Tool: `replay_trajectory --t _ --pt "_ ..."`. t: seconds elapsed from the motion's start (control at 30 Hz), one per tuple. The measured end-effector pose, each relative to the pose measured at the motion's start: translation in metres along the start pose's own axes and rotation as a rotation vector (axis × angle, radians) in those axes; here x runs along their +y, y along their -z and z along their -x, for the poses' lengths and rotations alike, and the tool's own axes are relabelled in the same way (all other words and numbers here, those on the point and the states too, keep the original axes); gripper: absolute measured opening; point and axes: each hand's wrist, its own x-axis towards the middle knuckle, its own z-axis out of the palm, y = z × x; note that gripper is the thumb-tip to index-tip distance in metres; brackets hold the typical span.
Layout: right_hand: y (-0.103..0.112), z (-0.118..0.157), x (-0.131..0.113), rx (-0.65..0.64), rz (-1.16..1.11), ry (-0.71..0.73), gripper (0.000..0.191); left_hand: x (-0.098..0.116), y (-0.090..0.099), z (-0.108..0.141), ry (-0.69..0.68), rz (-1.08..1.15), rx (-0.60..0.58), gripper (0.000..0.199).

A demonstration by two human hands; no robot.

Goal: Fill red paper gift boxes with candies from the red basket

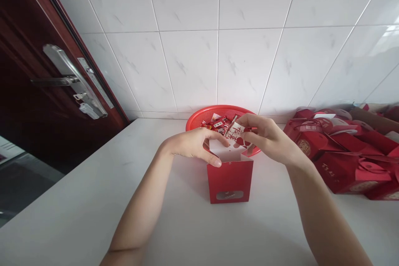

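A red paper box with a white inside and a small oval window stands upright on the white table, its top open. My left hand is at the box's upper left edge, thumb at the front rim and fingers curved over the opening. Above the box's right side, my right hand pinches a small white packet with red writing and red shapes. Behind the box sits a red plastic basket holding red wrapped candies.
Many red gift boxes are piled on the right of the white table. A tiled wall rises behind. At the left is a dark red door with a metal handle and keys.
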Motion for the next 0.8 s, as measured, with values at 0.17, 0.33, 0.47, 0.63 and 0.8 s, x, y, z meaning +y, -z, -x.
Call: replay_trajectory --t 0.17,0.33,0.47,0.63,0.8 --pt "0.004 0.001 0.001 -0.035 0.223 0.067 0.021 -0.002 0.000 -0.002 -0.001 -0.005 -0.003 0.063" --pt "0.002 0.003 -0.004 -0.084 0.389 0.101 0.019 -0.002 -0.001 -0.002 0.009 0.026 0.008 0.067" --pt "-0.003 0.004 -0.006 -0.180 0.437 0.077 0.016 0.000 0.000 -0.002 0.008 0.022 -0.025 0.061" --pt "-0.005 0.003 -0.002 -0.272 0.504 0.046 0.018 0.001 0.000 -0.001 -0.005 -0.013 -0.011 0.059" --pt "-0.007 0.003 -0.001 -0.345 0.533 0.103 0.021 0.001 0.000 -0.001 0.002 -0.037 -0.017 0.065"
